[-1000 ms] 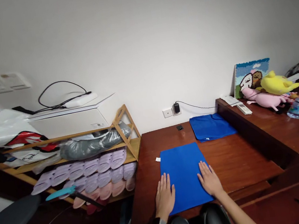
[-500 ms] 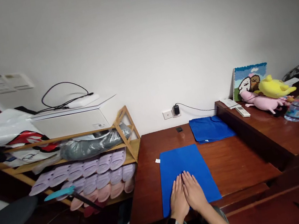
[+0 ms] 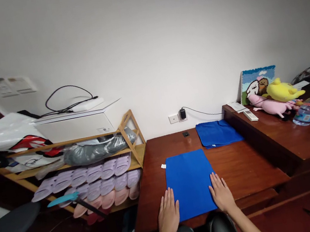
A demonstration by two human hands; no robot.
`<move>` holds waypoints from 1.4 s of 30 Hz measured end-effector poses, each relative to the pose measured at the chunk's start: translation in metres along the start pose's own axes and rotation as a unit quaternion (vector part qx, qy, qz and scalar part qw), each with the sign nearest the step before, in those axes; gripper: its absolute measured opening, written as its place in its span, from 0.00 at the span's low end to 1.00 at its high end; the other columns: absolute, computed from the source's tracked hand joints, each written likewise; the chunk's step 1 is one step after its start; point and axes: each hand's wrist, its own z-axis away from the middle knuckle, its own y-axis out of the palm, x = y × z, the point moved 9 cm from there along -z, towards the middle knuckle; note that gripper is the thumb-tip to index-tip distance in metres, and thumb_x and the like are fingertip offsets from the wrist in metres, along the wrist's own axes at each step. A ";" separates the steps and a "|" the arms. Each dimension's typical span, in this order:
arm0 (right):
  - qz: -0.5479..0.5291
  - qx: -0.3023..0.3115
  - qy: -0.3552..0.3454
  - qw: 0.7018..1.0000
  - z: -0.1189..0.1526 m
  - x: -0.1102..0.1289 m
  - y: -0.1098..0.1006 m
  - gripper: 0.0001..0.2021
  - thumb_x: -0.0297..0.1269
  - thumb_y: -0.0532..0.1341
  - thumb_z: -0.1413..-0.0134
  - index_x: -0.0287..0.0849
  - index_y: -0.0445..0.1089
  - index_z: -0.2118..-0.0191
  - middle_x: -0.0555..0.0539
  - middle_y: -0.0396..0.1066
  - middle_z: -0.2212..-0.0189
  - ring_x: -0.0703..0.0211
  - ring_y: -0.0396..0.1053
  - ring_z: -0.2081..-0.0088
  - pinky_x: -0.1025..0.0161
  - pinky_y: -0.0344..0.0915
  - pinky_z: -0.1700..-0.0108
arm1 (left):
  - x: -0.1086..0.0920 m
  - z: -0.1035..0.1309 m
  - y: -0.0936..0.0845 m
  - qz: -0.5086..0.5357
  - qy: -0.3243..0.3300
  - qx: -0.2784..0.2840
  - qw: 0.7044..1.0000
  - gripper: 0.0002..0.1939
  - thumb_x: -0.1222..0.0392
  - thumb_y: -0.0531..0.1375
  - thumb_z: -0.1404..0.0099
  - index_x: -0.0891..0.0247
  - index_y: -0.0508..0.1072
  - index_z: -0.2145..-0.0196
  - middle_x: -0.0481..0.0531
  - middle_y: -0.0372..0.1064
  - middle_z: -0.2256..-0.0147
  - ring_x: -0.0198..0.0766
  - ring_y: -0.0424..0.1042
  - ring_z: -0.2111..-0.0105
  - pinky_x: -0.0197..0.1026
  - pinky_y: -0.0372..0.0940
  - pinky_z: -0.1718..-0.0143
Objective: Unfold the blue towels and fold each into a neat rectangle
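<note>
A blue cloth (image 3: 190,183) lies flat on the brown wooden table (image 3: 149,180), with a small white tag at its left edge. My left hand (image 3: 169,213), palm down with fingers stretched, rests at the cloth's lower left edge and holds nothing. On the opposite side, my right hand (image 3: 221,192) lies flat over the lower right edge, thumb on the cloth, also holding nothing. Farther back on the table is a second, folded blue cloth (image 3: 219,133), which neither hand touches.
Left of the table stands a wooden rack (image 3: 132,143) with slippers and a white box (image 3: 76,127). On the raised surface at right are plush toys (image 3: 284,89), a remote (image 3: 250,116) and a plastic bottle (image 3: 308,110). A plugged-in charger (image 3: 183,114) is on the wall.
My hands, side by side at the cloth's middle before, have moved apart to its left and right edges. The cloth stays flat in the same place.
</note>
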 end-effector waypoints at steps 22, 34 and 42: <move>0.030 0.032 0.025 0.999 -0.037 0.011 -0.007 0.34 0.48 0.40 0.24 0.38 0.48 0.21 0.45 0.42 0.21 0.51 0.42 0.21 0.48 0.40 0.21 | 0.012 -0.039 0.006 -0.005 -0.037 0.036 0.999 0.33 0.48 0.43 0.19 0.66 0.58 0.24 0.61 0.55 0.25 0.51 0.58 0.26 0.61 0.58 0.26; 0.014 0.009 -0.016 1.000 -0.036 0.040 -0.017 0.34 0.48 0.43 0.24 0.37 0.51 0.21 0.41 0.43 0.22 0.47 0.41 0.21 0.43 0.41 0.21 | -0.025 -0.051 -0.009 0.007 -0.007 -0.027 1.000 0.32 0.50 0.45 0.19 0.63 0.59 0.24 0.62 0.59 0.26 0.51 0.59 0.26 0.59 0.58 0.26; -0.034 0.034 -0.116 0.992 -0.039 0.111 0.013 0.32 0.48 0.41 0.23 0.44 0.50 0.21 0.48 0.45 0.22 0.52 0.41 0.21 0.48 0.40 0.20 | -0.080 -0.075 0.030 0.021 0.037 0.027 0.999 0.31 0.55 0.43 0.20 0.62 0.58 0.24 0.60 0.59 0.26 0.51 0.59 0.26 0.61 0.58 0.27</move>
